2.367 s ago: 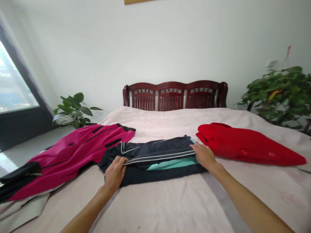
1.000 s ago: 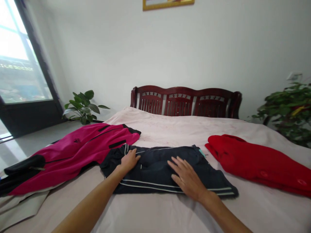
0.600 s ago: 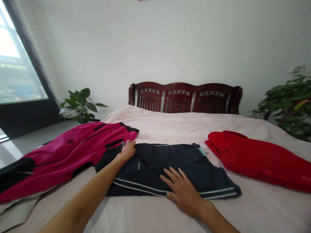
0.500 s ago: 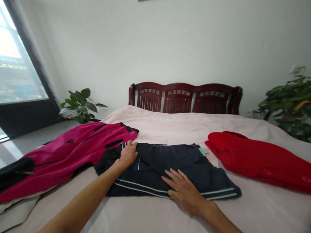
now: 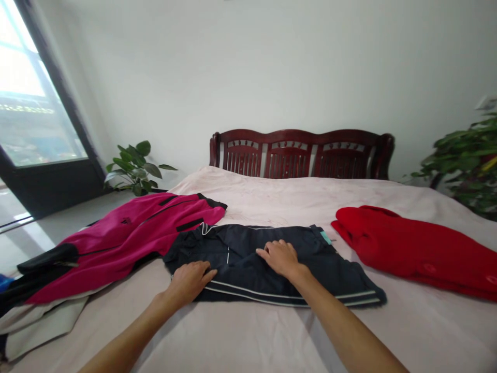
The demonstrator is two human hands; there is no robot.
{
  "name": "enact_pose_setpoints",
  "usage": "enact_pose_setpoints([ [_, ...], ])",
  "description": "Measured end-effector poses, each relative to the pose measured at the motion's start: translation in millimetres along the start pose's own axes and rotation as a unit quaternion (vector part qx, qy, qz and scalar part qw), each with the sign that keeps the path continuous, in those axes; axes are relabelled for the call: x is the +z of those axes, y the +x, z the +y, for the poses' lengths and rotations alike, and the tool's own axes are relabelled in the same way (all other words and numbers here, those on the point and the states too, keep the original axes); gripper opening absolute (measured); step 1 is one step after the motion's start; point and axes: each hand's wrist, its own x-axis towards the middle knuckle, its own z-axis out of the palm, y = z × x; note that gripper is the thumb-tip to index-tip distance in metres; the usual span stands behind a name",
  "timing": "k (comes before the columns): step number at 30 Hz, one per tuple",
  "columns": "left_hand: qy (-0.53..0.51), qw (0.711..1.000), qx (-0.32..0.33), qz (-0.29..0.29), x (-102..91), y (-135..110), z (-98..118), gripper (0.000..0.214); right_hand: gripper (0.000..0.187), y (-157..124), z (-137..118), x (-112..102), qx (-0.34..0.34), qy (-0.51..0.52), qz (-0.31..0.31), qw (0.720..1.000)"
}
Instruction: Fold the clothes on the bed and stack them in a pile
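A pale pink sheet point(image 5: 248, 336) covers the bed and carries all the clothes, its nearest part lying between the forearms. The left hand point(image 5: 192, 282) rests on the near left part of the dark pants point(image 5: 252, 254), fingers close together; whether it pinches the fabric I cannot tell. The right hand point(image 5: 280, 257) lies palm down, farther in on the same pants, fingers bent and thumb held apart. The pants lie folded under both hands, white stripes along the near edge, a teal patch point(image 5: 326, 238) beyond the right hand.

Left of the left hand, pale cloth point(image 5: 50, 324) shows beneath a pink and black jacket point(image 5: 128, 233), which meets the pants' left end and crowds that side. Right of the right hand, a folded red garment point(image 5: 419, 254) lies near the pants, apart from them. Farther off, leafy plants stand beyond each hand, left point(image 5: 135, 166) and right point(image 5: 466, 160). Straight ahead, a dark red wooden headboard point(image 5: 287, 155) stands before the white wall point(image 5: 272, 67).
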Motion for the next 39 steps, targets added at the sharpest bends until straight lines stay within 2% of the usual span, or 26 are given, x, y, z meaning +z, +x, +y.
enact_pose_setpoints([
  [3, -0.014, 1.0, 0.009, 0.013, 2.4, -8.7, -7.5, 0.034, 0.043, 10.9, -3.8, 6.9, -0.025, 0.026, -0.021, 0.999],
  [6, -0.025, 0.999, -0.002, 0.023, 4.4, -16.4, -11.4, 0.034, 0.032, 15.4, 4.9, 10.4, -0.028, 0.031, 0.021, 0.999],
  [8, -0.022, 0.999, -0.023, 0.008, 5.8, -18.8, -10.9, 0.035, 0.027, 15.2, 11.4, 13.4, -0.026, 0.026, 0.047, 0.998],
  [11, 0.007, 0.998, -0.055, -0.033, 7.7, -18.3, -8.1, 0.035, 0.02, 9.3, 19.8, 18.1, -0.033, 0.018, 0.051, 0.998],
  [13, 0.022, 0.996, -0.067, -0.046, 9.1, -17.2, -7.0, 0.035, 0.02, 0.9, 27.4, 17.9, -0.036, 0.015, 0.064, 0.997],
  [17, 0.015, 0.997, -0.071, -0.036, 13.4, -17.5, -10.3, 0.035, 0.039, -28.5, 57.4, 8.8, -0.025, -0.013, 0.149, 0.989],
  [20, -0.002, 0.998, -0.063, -0.022, 18.3, -19.5, -14.4, 0.035, 0.044, -59.2, 91.6, 2.8, 0.01, -0.06, 0.181, 0.982],
  [22, -0.003, 0.998, -0.063, -0.02, 21.3, -21.0, -15.8, 0.035, 0.044, -79.2, 116.5, 2.0, 0.061, -0.105, 0.191, 0.974],
  [25, 0.003, 0.997, -0.071, -0.01, 23.0, -23.1, -16.0, 0.035, 0.045, -100.4, 150.3, 3.8, 0.202, -0.142, 0.157, 0.956],
  [27, -0.002, 0.997, -0.079, 0.0, 21.6, -23.9, -16.8, 0.036, 0.043, -106.3, 166.7, 4.7, 0.246, -0.131, 0.106, 0.955],
  [29, -0.016, 0.996, -0.083, 0.013, 19.1, -23.5, -19.0, 0.038, 0.038, -106.3, 176.3, 4.2, 0.227, -0.111, 0.081, 0.964],
  [31, -0.028, 0.996, -0.086, 0.027, 17.1, -21.6, -21.6, 0.039, 0.035, -102.8, 179.3, 2.6, 0.2, -0.107, 0.096, 0.969],
  [34, -0.031, 0.994, -0.099, 0.036, 17.5, -17.6, -23.5, 0.036, 0.037, -97.0, 175.7, 2.3, 0.203, -0.134, 0.104, 0.964],
  [37, -0.015, 0.994, -0.096, 0.055, 20.5, -17.8, -24.3, 0.029, 0.041, -94.4, 174.1, 7.1, 0.196, -0.172, 0.078, 0.962],
  [39, -0.004, 0.993, -0.083, 0.086, 22.8, -23.0, -28.0, 0.028, 0.045, -93.4, 180.3, 11.0, 0.208, -0.157, 0.059, 0.964],
])
